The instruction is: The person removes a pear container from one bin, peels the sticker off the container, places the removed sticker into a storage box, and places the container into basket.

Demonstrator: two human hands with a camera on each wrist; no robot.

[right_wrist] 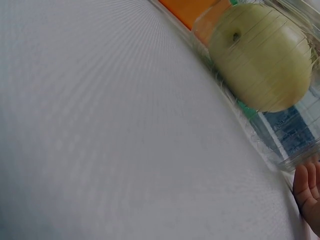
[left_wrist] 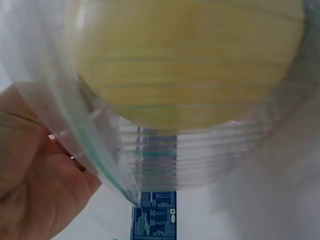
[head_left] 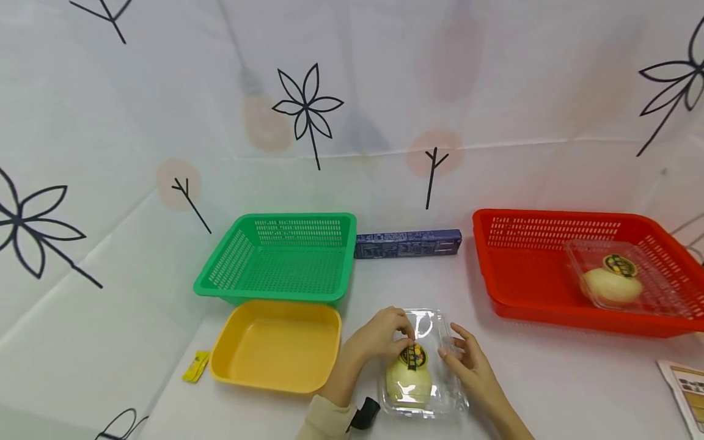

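Note:
In the head view, a clear plastic clamshell box lies on the white table, holding a round pale yellow-green fruit. A round black sticker with small fruit pictures sits over the fruit. My left hand reaches across the box's left side, thumb and forefinger pinching the sticker's upper edge. On the opposite side, my right hand rests with loosely extended fingers at the box's edge, its thumb touching the lid. The right wrist view shows the fruit through the ribbed plastic, with fingertips at the box's end.
A yellow tray stands left of the box, a green basket behind it. One similar boxed fruit lies in the red basket at right. A long blue carton and a small yellow packet are also there.

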